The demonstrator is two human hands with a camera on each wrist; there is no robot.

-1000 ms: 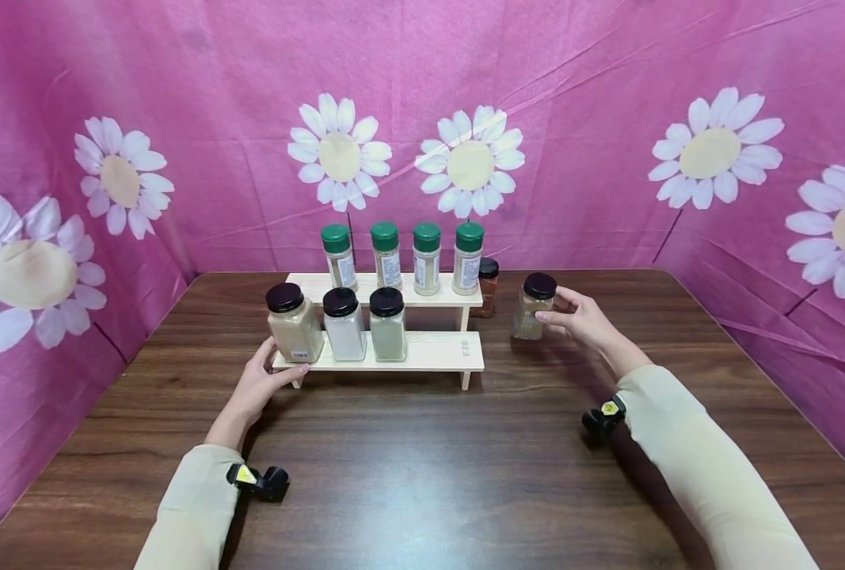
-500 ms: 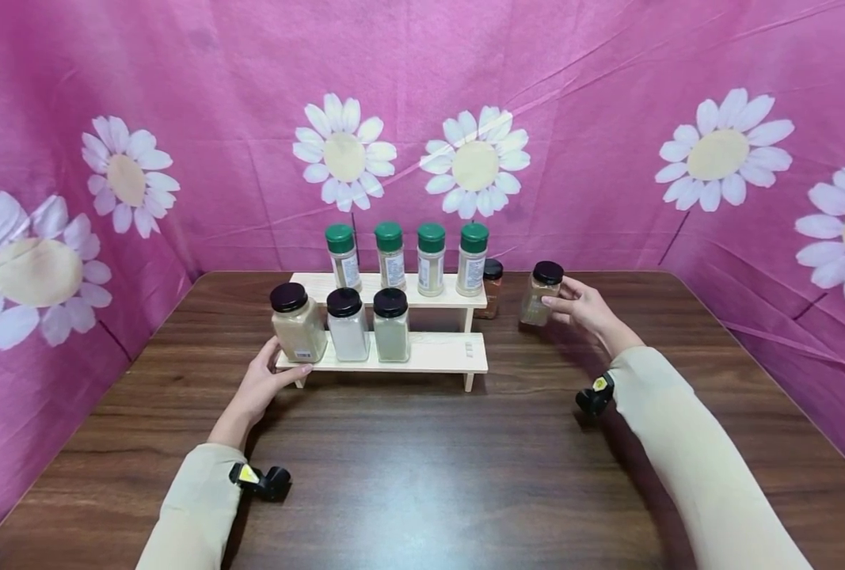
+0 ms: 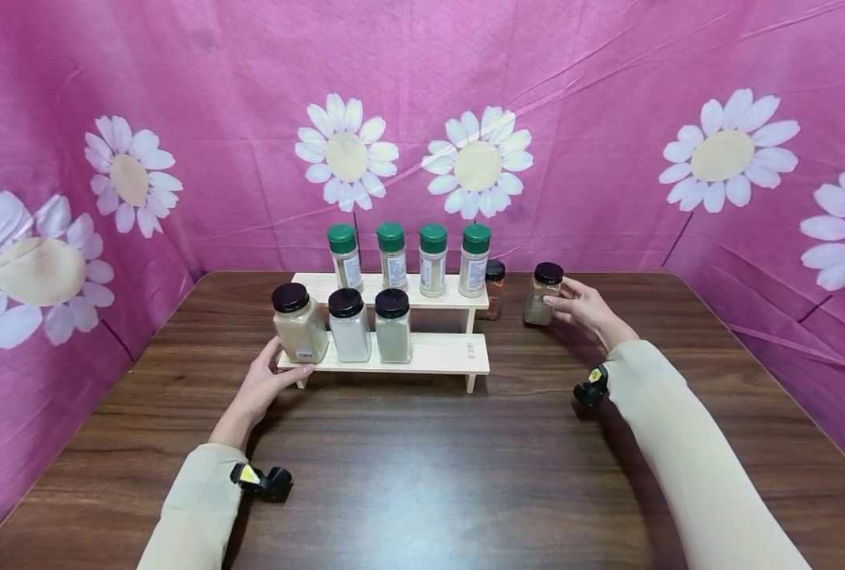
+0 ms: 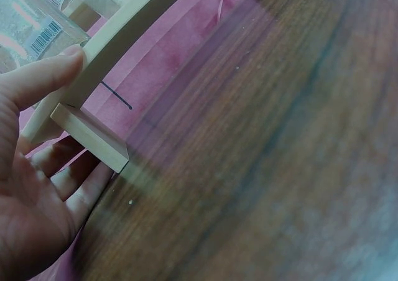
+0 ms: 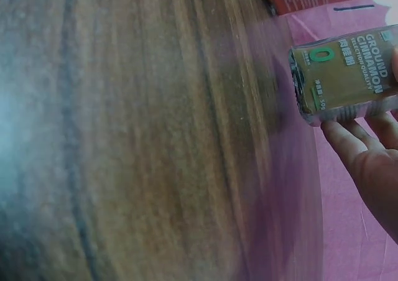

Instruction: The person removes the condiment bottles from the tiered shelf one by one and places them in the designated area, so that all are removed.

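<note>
Change noted: over the last second the ground cinnamon jar (image 3: 540,305) has shifted slightly farther from the person along with the right hand (image 3: 584,309), while the left hand (image 3: 258,388) has kept its place on the wooden rack (image 3: 439,354). Assessment: the jar stands off the rack and remains gripped, so its handling appears unfinished. Right hand: partly closed, thumb and fingers pinching the jar's sides; base contact with the table cannot be confirmed. Left hand: thumb on the lower shelf's front edge, fingers behind the end leg, gripping that end. Just above the left hand stands a beige jar (image 3: 301,331); a red jar (image 3: 494,302) stands left of the right hand, partly hidden by one of the green-lidded shakers (image 3: 433,269). Surface: dark wood-grain table (image 3: 422,483), glare showing between the forearms. Room: pink daisy-print cloth (image 3: 244,95) hangs beyond both hands and along the sides
</note>
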